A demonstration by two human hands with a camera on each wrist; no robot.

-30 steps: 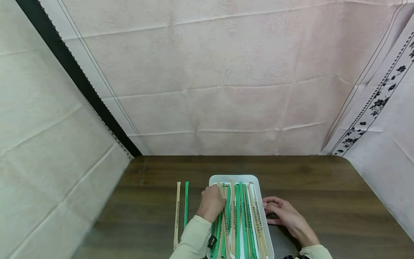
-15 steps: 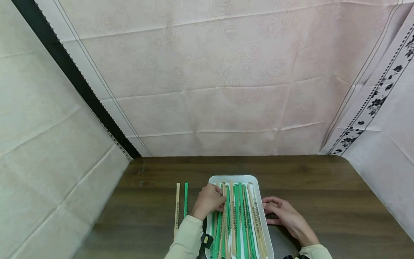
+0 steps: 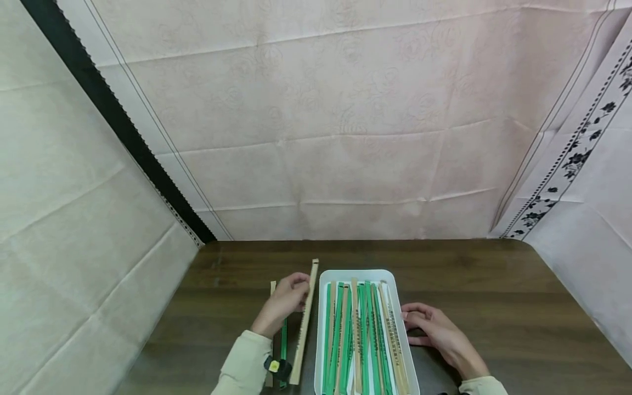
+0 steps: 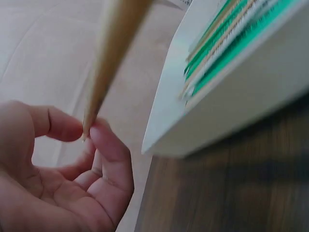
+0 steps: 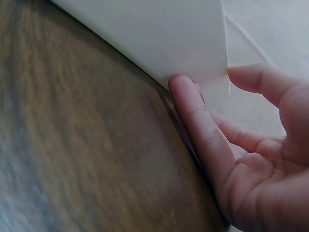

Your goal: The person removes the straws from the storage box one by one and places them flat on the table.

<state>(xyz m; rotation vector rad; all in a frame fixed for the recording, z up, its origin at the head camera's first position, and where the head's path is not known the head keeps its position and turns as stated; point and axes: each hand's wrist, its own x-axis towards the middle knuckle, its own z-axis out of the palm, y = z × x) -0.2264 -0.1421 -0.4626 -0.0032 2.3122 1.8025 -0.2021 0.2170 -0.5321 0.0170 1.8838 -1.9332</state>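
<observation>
Left of the white tray (image 3: 355,274), the left hand (image 3: 283,302) pinches a tan strip (image 3: 303,329), best held lightly lest it bend, while the right hand (image 3: 436,332) touches the tray's right side, fingers parted.

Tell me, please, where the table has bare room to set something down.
The table is bare right of the right hand, left of the left sleeve, and in a narrower band between the tray and the cloth. It is crowded left of the tray: the left hand and three strips.
</observation>
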